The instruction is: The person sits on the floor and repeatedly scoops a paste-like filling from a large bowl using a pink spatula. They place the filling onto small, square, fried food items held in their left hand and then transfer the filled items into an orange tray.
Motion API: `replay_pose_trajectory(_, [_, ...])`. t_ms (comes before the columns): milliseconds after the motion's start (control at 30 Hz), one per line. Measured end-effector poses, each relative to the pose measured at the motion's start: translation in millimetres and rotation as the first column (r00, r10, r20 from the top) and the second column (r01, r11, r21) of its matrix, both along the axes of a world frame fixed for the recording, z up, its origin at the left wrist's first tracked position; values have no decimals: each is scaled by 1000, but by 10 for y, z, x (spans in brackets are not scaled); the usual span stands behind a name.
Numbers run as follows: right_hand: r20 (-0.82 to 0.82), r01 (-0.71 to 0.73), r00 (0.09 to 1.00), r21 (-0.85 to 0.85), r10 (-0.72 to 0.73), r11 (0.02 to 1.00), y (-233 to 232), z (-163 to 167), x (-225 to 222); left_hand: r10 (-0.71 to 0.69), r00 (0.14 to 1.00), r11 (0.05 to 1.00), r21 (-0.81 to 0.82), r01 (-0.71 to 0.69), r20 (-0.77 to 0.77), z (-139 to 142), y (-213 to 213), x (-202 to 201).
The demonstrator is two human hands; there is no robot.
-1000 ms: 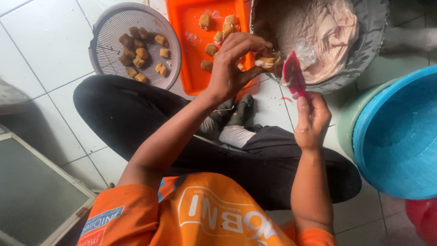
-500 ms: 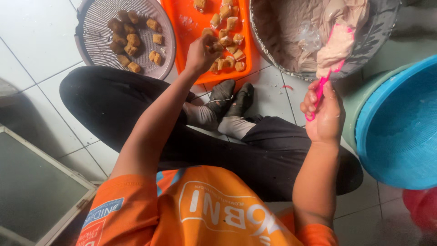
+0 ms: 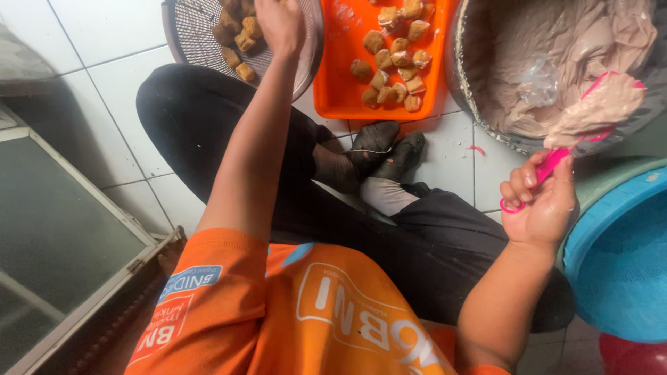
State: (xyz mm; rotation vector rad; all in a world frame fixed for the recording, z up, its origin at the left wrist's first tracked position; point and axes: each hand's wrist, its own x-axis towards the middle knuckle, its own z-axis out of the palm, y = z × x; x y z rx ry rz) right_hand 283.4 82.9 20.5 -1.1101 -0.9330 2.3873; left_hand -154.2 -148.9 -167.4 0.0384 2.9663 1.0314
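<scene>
Spatula (image 3: 580,132) in right hand (image 3: 542,208), blade tilted up-right over bowl (image 3: 465,83).

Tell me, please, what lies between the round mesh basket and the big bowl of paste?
In the head view, the orange tray of browned pieces lies between mesh basket and bowl.

Orange tray (image 3: 332,83), pink spoon (image 3: 552,163) (beige paste), blue basin (image 3: 618,264)

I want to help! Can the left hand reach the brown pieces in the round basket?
Probably yes: the left hand is already over the round basket, right beside the brown pieces, with nothing between.
</scene>
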Motion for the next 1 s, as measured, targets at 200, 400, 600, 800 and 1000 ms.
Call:
replay_pose_trajectory(200, [70,0,998,9,-1,1000,14,-82,-151,467,851,872,32,-488,241,-296,-403,-100])
replay_pose_trajectory(400, [451,-276,889,396,76,876,281,-269,-442,392,875,920,-103,-379,283,-317,-322,-17])
replay_pose_trajectory(600, [821,-759,559,452,113,468,666,-819,-882,369,926,915,142,-377,76,-455,-215,68])
replay_pose_trajectory(800, [779,-788,614,614,127,39,833,-1521,-1327,333,939,908,298,-293,-91,-504,-236,46])
replay_pose_trajectory(1000, [650,-753,647,464,398,466,712,-1273,-1215,325,945,894,315,-319,35,-315,-211,96])
